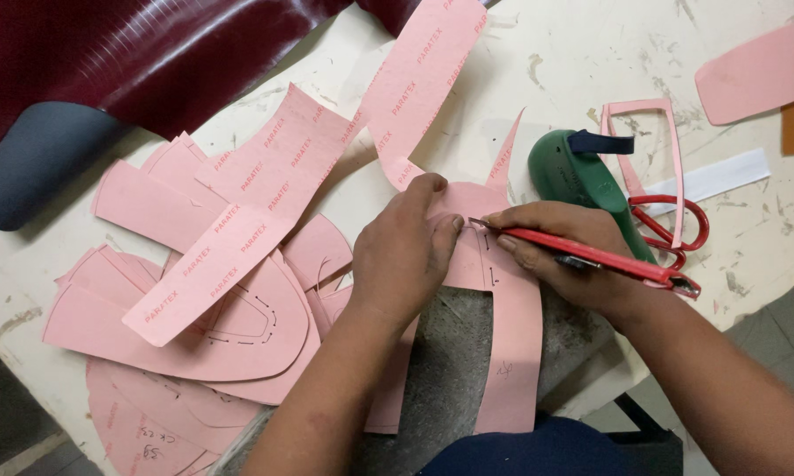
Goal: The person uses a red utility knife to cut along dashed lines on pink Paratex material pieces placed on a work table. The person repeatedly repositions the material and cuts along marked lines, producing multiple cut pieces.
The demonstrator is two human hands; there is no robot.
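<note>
My left hand [406,251] presses down on a pink paper pattern piece [513,353] that lies over a grey cutting slab [445,379]. My right hand [560,251] grips a red craft knife [600,257], its tip touching the pink piece just beside my left fingertips. The pattern piece runs as a long strip toward me, with small cut slots near the blade.
Several pink pattern pieces [230,264] are piled at the left on the worn white table [582,53]. A green shoe last [573,172] and red scissors [670,229] lie right of my hands. Dark red leather [124,53] and a grey sheet [36,159] sit at top left.
</note>
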